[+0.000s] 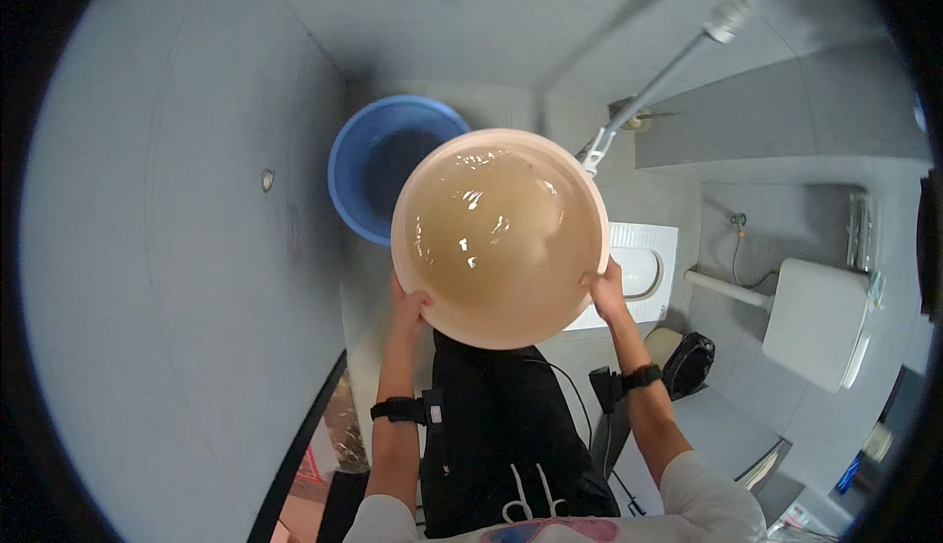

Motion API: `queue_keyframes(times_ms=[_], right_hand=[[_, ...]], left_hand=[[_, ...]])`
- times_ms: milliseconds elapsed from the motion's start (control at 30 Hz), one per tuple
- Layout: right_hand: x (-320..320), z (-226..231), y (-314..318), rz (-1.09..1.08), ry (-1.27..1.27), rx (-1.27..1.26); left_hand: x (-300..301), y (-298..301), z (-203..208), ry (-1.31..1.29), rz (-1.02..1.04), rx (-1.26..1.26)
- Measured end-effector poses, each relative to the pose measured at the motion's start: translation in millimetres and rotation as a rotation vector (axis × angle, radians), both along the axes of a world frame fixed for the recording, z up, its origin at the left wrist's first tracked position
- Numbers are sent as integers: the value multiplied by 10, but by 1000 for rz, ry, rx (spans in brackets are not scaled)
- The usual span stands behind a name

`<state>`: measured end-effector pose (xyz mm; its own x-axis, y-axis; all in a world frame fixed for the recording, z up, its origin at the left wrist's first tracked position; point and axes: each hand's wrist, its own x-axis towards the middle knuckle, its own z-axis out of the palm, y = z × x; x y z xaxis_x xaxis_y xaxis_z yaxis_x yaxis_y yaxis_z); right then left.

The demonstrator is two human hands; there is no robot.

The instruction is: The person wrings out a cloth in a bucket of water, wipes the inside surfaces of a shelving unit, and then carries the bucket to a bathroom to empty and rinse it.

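Note:
Between my hands I hold a wide, pale pink basin (501,322) with murky water (491,219) in it; light glints off the surface. My left hand (408,307) is closed over the basin's near left rim, thumb on the inside. On the near right rim, my right hand (604,288) grips in the same way. Behind and to the left, a blue tub (359,155) stands on the floor, partly hidden by the basin.
A white squat toilet (648,268) is set in the floor at the right, below a white cistern (810,322). A grey mop pole (678,62) slants past the basin's far right. By my right forearm sits a black-bagged bin (690,361). A grey wall (196,248) rises on the left.

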<state>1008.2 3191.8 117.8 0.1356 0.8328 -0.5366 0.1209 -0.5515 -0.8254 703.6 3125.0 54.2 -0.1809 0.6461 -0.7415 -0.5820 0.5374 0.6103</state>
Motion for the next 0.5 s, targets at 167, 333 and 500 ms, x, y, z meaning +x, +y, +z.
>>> queue_keyframes(times_ms=[167, 333, 500], right_hand=[[-271, -288, 438, 165, -76, -103], [-609, -100, 706, 274, -195, -146], [-733, -53, 777, 315, -223, -121]], left_hand=[[-183, -29, -218, -29, 86, -72], [-357, -74, -307, -183, 145, -150], [-274, -194, -427, -227, 289, -120]])
